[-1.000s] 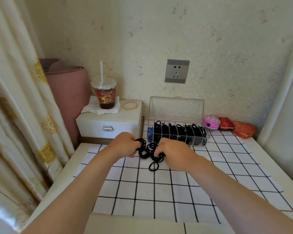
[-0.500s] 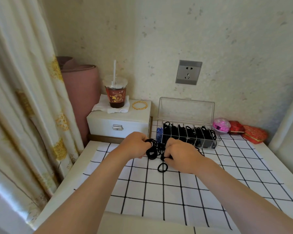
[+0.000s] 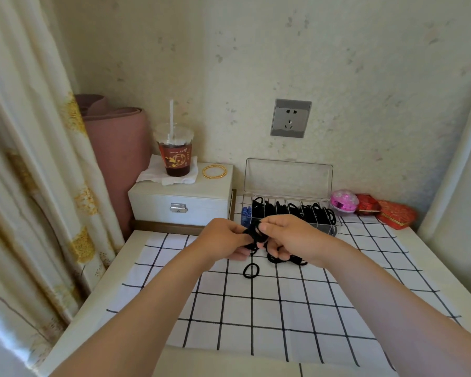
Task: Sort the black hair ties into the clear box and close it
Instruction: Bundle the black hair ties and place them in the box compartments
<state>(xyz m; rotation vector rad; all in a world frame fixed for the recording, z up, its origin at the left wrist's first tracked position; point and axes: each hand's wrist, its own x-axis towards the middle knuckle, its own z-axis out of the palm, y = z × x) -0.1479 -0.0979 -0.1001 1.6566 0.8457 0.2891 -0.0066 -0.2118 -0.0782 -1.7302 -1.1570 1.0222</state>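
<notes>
Together, left hand and right hand pinch a hair-tie bunch between their fingertips.

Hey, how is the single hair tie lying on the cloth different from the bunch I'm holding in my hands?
The lone hair tie lies flat on the checked cloth, untouched; the bunch of hair ties is pinched between the left hand and right hand, raised off the cloth. The lone one shows an open oval loop; the bunch is a tangle with no clear count. Both are black and still outside the clear box.
</notes>
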